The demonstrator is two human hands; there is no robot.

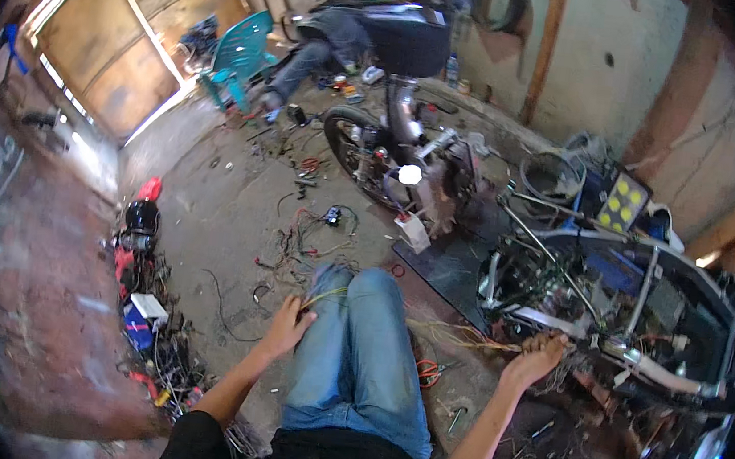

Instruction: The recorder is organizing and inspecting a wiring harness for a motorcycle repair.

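Thin yellow-green wires [329, 294] come out of my left hand [287, 325], whose fingers are closed on them beside my left knee. Out to the right, my right hand [538, 359] has its fingers bent at the end of a loose bundle of tan and yellow wires [455, 333]. The bundle stretches from beside my right leg to the motorcycle frame [546, 320]. That hand is right at the metal tubes of the frame, and its fingertips look closed on the wires, though the detail is small.
Ahead stands a partly stripped motorcycle [395, 134]. A wiring harness with a connector [331, 216] lies on the floor. Orange-handled pliers [429, 373] rest right of my legs. Along the left wall are piled parts [140, 304]. A teal chair [241, 50] stands far left.
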